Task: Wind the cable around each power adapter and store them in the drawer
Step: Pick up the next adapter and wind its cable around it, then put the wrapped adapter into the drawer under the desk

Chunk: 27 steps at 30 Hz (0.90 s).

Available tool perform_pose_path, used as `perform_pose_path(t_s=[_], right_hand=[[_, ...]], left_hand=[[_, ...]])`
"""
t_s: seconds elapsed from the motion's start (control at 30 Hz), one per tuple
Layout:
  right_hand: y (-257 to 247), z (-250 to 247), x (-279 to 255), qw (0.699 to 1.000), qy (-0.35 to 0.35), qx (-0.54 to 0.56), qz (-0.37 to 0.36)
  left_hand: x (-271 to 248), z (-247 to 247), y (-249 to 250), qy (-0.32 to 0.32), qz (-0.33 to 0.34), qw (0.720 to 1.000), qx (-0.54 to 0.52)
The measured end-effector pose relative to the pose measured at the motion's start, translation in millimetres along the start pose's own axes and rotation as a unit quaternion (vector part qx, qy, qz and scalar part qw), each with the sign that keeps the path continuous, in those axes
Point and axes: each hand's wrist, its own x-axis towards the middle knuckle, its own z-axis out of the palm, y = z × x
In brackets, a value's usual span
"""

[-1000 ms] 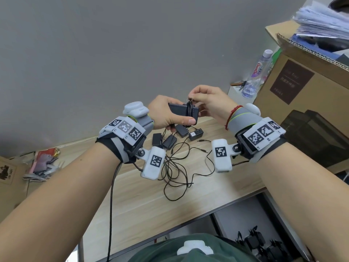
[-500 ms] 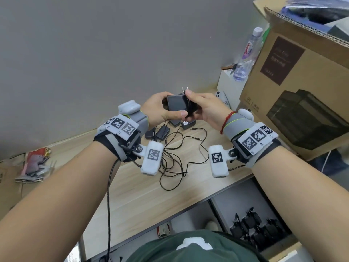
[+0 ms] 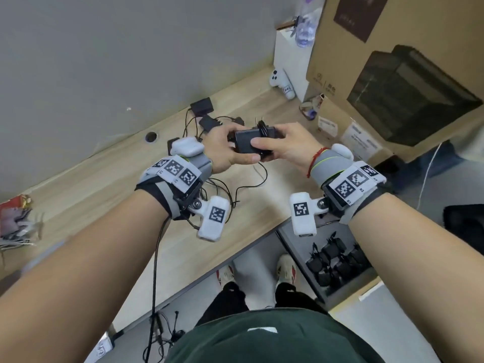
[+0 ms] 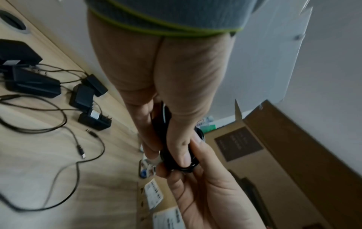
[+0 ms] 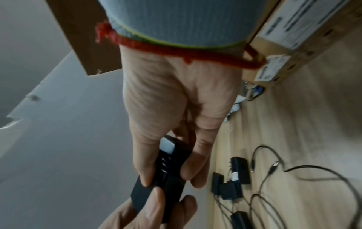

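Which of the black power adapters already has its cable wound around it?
The adapter held up between both hands, left hand and right hand. Cable loops wrap it; the adapters on the desk trail loose cables.

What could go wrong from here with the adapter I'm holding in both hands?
1. The wound cable looks held on mainly by your right hand and left hand; if either grip loosens while you move the power adapter to the drawer, the coils may spring loose.
2. The loose cables on the desk lie right under your wrists, so a wrist camera could snag one and drag the other adapters along.
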Motion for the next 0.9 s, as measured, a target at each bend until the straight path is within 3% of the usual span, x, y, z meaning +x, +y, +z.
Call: perform_pose_path(t_s=[0.33,0.63,0.8,0.9], right_hand=[[132.9,-83.5,-39.0,0.988,0.079,0.019,0.135],[235.0,-157.2,-96.3,0.965,0.129,-0.012,0.229],[288.2,-183.3,-106.6,0.953,0.140,-0.091,0.251],[330.4,-201.5,-110.0,0.918,0.153,-0.230,0.285]], left_hand=[[21.3,132.6,-63.7,-0.107,-0.079,0.990,0.043],[18.9,253.7,-99.0,-0.251,-0.122,0.959,0.043],[17.8,305.6,-129.5,-0.324,-0.145,0.932,0.078],[22.0,340.7,-153.6,-0.347,-0.150,0.918,0.120]])
